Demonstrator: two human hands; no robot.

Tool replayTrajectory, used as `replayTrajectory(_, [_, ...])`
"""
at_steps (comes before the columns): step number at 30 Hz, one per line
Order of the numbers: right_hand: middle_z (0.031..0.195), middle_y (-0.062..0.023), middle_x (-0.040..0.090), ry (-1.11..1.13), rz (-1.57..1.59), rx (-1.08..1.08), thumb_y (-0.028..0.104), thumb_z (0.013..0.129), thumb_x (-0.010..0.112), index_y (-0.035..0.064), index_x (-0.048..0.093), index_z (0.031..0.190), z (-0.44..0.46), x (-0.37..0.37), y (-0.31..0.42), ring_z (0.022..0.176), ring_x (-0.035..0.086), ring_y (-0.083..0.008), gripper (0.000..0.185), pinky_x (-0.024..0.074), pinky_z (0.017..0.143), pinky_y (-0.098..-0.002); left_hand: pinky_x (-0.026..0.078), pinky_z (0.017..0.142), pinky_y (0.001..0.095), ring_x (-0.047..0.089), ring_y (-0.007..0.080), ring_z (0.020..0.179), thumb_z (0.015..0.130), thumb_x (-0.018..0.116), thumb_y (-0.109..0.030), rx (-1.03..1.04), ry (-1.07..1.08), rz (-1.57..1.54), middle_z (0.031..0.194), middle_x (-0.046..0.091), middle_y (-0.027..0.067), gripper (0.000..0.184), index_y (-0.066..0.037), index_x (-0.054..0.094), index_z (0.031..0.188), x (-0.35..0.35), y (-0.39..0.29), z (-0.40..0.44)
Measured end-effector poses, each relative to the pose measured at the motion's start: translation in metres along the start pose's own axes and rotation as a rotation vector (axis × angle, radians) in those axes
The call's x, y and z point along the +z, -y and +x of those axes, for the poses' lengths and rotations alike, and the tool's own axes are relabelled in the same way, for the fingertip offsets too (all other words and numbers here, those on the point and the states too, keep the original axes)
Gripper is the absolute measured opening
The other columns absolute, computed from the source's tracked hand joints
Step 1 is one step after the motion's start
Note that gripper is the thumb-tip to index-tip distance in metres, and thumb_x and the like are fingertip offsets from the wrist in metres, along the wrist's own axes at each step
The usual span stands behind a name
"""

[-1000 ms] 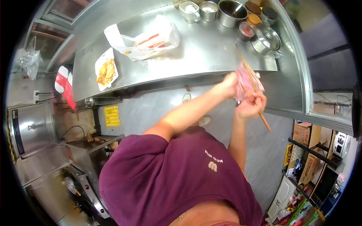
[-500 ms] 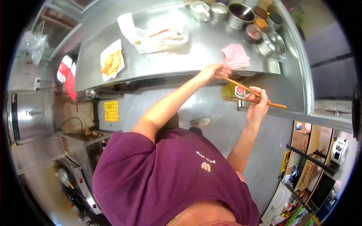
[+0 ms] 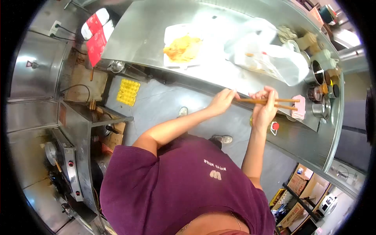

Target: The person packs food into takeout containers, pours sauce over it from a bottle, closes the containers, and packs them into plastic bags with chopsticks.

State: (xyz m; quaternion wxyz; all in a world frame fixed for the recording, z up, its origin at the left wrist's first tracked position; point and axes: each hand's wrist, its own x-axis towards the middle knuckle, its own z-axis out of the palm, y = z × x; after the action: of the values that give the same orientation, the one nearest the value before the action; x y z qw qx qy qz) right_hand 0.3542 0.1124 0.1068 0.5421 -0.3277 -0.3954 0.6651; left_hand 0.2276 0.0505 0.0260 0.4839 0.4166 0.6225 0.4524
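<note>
Two long wooden chopsticks lie across my right hand, whose fingers are wrapped round them. My left hand is at the other end of the chopsticks, with its fingertips pressed together on that end, near the counter's front edge. A white tray with golden fried food rests on the metal counter, to the left of both hands. Behind them is a white plastic bag with boxes inside. A folded pink cloth lies at the counter's right end.
Pots and jars line the counter's right end. A red and white carton is at the far left. Below the counter, a yellow egg tray lies on the floor. A stove stands at the lower left.
The view has turned left toward the tray. The pink cloth went from my hands onto the counter. My left hand let go of it and moved to the chopsticks' end; my right hand still holds them.
</note>
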Motion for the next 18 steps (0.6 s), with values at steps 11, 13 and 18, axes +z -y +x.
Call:
replayTrajectory(11, [0.087,-0.0156,0.059,0.058,-1.015,-0.188,0.027,0.089,0.045,-0.0021,0.059,0.092,0.075,0.061,-0.114,0.084,0.054,-0.0244,0.032,0.0407,0.076,-0.0349,0.045,0.068,0.0268,0.057,0.0128,0.073,0.087,0.047,-0.023,-0.040,-0.671,-0.011,0.081,0.062,0.0072,0.028,0.000,0.059,0.097,-0.286,0.045,0.006])
replayTrajectory(13, [0.083,-0.0145,0.059,0.078,-1.055,-0.165,0.026,0.089,0.046,-0.0022,0.059,0.091,0.076,0.060,-0.120,0.079,0.055,-0.0226,0.031,0.0422,0.073,-0.0336,0.046,0.064,0.0272,0.057,0.0129,0.069,0.087,0.048,-0.024,-0.056,-0.743,0.077,0.077,0.062,0.0066,0.028,-0.001,0.060,0.097,-0.305,0.079,-0.001])
replayTrajectory(18, [0.070,-0.0074,0.058,0.135,-1.034,0.087,0.029,0.088,0.052,-0.0025,0.060,0.095,0.073,0.073,-0.085,0.061,0.057,-0.0127,0.033,0.0462,0.055,-0.0243,0.043,0.054,0.0227,0.051,0.0090,0.060,0.085,0.055,-0.022,-0.230,-0.413,-0.257,0.073,0.058,0.0026,0.021,-0.002,0.059,0.092,-0.217,0.081,-0.014])
